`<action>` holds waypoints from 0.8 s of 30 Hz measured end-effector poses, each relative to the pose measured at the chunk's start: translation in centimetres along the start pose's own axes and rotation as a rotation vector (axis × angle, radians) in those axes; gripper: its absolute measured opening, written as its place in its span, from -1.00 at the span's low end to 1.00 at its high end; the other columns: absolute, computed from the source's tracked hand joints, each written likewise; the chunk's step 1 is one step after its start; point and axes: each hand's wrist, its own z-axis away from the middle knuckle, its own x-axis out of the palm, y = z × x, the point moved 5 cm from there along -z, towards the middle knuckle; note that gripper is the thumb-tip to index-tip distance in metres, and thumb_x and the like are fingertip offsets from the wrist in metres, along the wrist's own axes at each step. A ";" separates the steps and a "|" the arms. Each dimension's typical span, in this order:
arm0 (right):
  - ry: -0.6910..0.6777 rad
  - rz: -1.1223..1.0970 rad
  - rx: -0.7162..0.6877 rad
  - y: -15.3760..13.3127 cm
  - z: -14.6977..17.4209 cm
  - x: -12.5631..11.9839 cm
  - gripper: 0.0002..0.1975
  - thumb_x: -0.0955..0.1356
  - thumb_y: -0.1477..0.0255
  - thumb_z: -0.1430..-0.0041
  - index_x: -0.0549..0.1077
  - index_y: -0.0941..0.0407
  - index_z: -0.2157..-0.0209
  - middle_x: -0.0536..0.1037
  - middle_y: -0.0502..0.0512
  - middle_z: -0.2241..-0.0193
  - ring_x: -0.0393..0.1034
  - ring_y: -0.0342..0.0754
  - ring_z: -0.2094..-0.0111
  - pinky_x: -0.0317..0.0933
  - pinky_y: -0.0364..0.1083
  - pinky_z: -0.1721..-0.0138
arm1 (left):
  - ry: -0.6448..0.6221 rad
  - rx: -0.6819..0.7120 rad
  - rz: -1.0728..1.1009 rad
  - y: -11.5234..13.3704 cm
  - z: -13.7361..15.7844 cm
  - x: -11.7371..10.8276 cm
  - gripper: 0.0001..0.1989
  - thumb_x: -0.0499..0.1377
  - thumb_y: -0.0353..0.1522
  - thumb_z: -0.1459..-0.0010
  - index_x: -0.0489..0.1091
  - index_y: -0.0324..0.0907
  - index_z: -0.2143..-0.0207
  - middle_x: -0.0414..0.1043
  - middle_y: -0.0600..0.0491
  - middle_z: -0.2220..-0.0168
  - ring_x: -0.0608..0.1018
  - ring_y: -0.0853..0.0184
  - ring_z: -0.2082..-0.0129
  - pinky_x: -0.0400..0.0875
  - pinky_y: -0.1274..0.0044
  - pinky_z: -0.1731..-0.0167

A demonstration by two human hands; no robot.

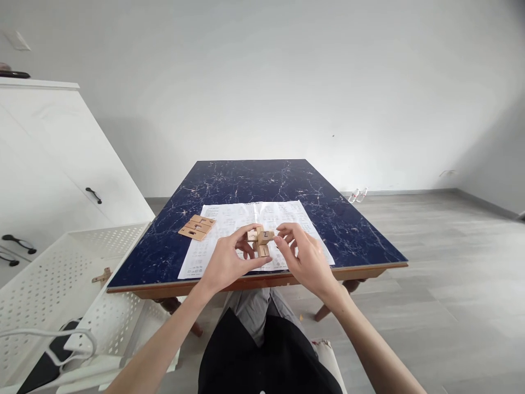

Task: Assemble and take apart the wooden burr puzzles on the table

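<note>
Left hand [227,257] pinches wooden blocks [264,236], likely light, hard, best held by their ends; right hand [305,251] is half-curled, maybe touching

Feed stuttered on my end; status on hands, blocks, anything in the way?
Left hand gripping blocks. Right hand at their right end, contact unclear. Paper below; flat pieces off left, apart from both hands.

Room runs along the far edge of the counter [250,178] to its right front corner. Flat wooden pieces [197,227] obstruct the left side; left hand [223,260], right hand [305,254] and block assembly [263,237] bar the front edge's middle.
</note>
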 end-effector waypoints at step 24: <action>-0.282 -0.478 0.269 -0.8 -0.9 2.3 -0.47 0.19 0.03 -0.48 0.26 0.04 0.51 0.30 -0.08 0.62 0.18 -0.12 0.57 0.13 -0.10 0.44 | -0.052 0.142 0.220 -1.5 -0.5 -0.3 -0.27 0.54 -0.23 -0.04 0.45 -0.02 -0.26 0.57 -0.09 -0.07 0.62 0.14 0.06 0.61 0.33 0.06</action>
